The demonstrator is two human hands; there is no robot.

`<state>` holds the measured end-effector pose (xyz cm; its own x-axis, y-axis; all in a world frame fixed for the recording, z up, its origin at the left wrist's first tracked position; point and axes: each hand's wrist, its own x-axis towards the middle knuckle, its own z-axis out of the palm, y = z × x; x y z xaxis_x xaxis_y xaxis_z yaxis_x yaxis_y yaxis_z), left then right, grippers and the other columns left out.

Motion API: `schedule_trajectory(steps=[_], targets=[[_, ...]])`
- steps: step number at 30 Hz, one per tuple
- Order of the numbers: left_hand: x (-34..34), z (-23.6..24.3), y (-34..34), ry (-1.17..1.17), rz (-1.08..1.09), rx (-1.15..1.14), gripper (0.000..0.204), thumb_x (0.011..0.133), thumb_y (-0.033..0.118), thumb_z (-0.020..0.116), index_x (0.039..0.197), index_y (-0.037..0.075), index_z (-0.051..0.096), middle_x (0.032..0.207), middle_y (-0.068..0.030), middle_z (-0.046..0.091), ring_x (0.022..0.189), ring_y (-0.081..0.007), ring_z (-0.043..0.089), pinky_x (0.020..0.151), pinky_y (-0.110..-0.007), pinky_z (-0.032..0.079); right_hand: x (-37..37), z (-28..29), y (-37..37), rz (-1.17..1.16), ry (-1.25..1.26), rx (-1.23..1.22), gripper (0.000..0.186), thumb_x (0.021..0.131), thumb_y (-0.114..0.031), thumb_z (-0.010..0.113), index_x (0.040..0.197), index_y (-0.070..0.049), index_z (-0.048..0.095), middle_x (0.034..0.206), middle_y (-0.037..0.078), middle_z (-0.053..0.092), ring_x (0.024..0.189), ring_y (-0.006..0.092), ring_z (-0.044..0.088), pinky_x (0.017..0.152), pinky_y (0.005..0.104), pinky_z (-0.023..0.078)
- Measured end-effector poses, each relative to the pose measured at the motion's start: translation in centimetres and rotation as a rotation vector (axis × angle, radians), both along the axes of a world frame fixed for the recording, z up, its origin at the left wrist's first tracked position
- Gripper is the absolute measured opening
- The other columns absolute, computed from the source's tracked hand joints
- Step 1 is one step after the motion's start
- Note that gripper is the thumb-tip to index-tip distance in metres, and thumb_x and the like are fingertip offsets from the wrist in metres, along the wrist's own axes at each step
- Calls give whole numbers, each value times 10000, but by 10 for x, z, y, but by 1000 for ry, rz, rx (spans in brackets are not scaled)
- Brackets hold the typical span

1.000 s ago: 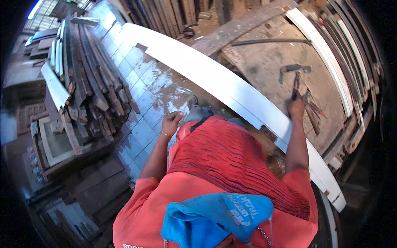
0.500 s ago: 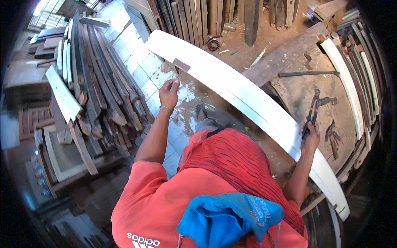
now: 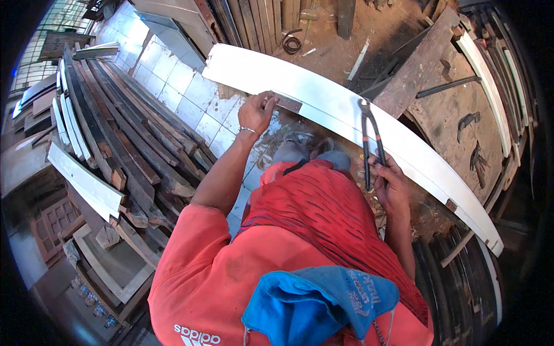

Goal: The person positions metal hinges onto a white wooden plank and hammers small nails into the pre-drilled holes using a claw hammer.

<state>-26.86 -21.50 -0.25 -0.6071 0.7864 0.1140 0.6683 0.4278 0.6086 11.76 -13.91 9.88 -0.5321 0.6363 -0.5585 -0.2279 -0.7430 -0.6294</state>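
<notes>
Two bare hands reach forward past a red shirt (image 3: 323, 202), with a blue cloth (image 3: 317, 303) lying nearest the camera. The right hand (image 3: 392, 185) has its fingers closed around the dark handles of a pair of pincers (image 3: 366, 153); the handles bear orange bands, and the metal head points away from the body, in front of the white board (image 3: 334, 98). Whether the pincers touch the board cannot be told.

A thin bracelet (image 3: 247, 130) circles the left wrist. The left hand (image 3: 257, 112) is curled, its fingers bent close together at the board's near edge, beside a brown rectangular patch (image 3: 288, 102); I cannot tell whether they grip anything.

The board runs slantwise across the view, from upper left to lower right, beyond the body. Past it on the right, a worktop (image 3: 441, 120) carries a hammer (image 3: 468, 121), a cluster of tools (image 3: 478, 163) and a dark bar (image 3: 447, 87).

On the left lies a long pile of dark timber (image 3: 133, 141); pale floor tiles (image 3: 156, 60) show beyond. Farthest off, a dark coil (image 3: 292, 43) lies near upright planks (image 3: 259, 26).
</notes>
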Motion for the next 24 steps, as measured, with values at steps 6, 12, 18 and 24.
schedule_trajectory(steps=[6, 12, 18, 24], targets=[[-8, 12, 13, -43, 13, 11, 181, 879, 278, 725, 848, 103, 757, 716, -121, 683, 678, -296, 683, 602, -399, 514, -49, -8, 7, 259, 58, -41, 441, 936, 9, 538, 1375, 33, 508, 1171, 111, 600, 1132, 308, 652, 916, 400, 542], [8, 46, -5, -436, -429, -136, 263, 924, 296, 714, 916, 35, 737, 713, -116, 675, 628, -211, 642, 592, -349, 504, -96, -36, -15, 248, 93, -69, 417, 909, -27, 539, 1323, 16, 513, 1227, 167, 595, 1161, 338, 648, 1022, 403, 502], [0, 20, -12, -1380, -406, -461, 388, 998, 397, 644, 1020, 12, 690, 851, -25, 681, 708, -101, 627, 641, -254, 513, -135, -43, -58, 41, 232, -293, 529, 907, -90, 558, 1410, 13, 434, 1329, 238, 573, 1224, 430, 602, 1065, 522, 457], [-38, 11, -16, -1410, -402, -586, 388, 1000, 399, 641, 1075, 20, 670, 905, -40, 678, 708, -110, 636, 639, -257, 522, -194, -50, -112, -145, 342, -438, 627, 920, -111, 560, 1493, 20, 341, 1398, 239, 541, 1243, 443, 589, 1064, 534, 454]])
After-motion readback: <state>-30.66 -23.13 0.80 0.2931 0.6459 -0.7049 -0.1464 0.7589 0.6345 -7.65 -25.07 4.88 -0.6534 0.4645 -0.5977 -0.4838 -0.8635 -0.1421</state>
